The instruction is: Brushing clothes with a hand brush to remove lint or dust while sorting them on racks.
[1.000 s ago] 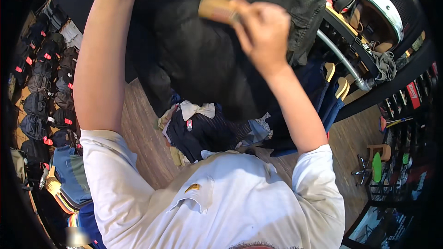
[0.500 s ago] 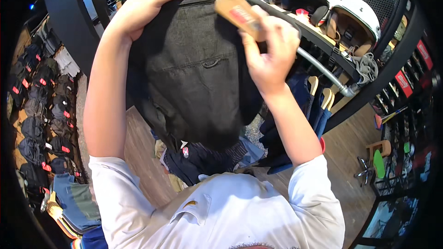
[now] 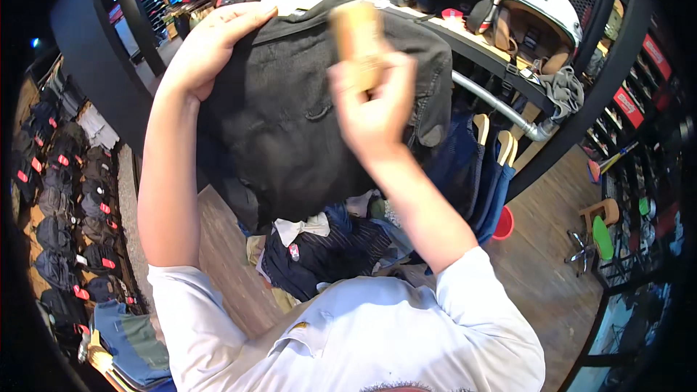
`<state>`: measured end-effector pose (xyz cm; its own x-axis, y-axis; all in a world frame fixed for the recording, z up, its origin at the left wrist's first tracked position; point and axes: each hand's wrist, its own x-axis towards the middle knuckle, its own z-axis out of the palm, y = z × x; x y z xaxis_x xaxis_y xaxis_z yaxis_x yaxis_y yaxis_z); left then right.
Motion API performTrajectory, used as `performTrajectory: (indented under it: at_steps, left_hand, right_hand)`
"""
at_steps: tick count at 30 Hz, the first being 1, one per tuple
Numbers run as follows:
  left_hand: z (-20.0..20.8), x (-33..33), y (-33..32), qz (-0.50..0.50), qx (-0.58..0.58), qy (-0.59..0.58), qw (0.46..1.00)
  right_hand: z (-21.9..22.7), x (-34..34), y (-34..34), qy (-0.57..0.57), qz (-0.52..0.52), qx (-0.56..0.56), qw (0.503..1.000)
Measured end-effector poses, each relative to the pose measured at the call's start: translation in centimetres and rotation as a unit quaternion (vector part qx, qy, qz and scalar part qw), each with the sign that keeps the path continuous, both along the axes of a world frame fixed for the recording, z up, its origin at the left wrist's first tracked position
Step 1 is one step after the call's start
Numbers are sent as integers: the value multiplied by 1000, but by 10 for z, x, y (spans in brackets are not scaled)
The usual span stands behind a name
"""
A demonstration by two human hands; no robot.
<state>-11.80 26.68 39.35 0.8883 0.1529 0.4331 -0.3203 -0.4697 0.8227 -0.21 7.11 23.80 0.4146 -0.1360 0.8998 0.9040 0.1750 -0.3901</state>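
A black jacket or shirt [image 3: 279, 112] hangs in front of me, with its collar edge at the top and a small loop on its surface. My left hand [image 3: 210, 51] is closed on the garment's upper left edge, thumb along the top. In my right hand [image 3: 374, 105] is a wooden-backed clothes brush [image 3: 356, 29], smeared by motion. It lies over the upper right part of the cloth; whether it touches is hard to see. The brush's underside is hidden.
White helmets [image 3: 541, 11] stand on a shelf beyond the garment. Beneath it runs a metal rail [image 3: 494, 101], near dark clothes on wooden hangers [image 3: 504, 149]. A clothing pile [image 3: 327, 247] lies below. Dark caps [image 3: 54, 232] line the left, and a red bucket [image 3: 502, 223] stands right.
My right hand and the brush have moved left, and the hand is lower. The garment's right side has spread outward and its lower edge has risen. My left hand keeps its hold, slightly lower.
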Motion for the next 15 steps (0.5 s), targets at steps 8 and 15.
performTrajectory:
  at_steps: [8, 15]
  left_hand:
    - [-16, -17, 4, -2, -118, 6, 993]
    - [-17, -13, 7, 15, -104, -37, 994]
  right_hand:
    - [4, 9, -23, -155, -174, -52, 971]
    - [2, 57, -27, 78, -90, 185, 976]
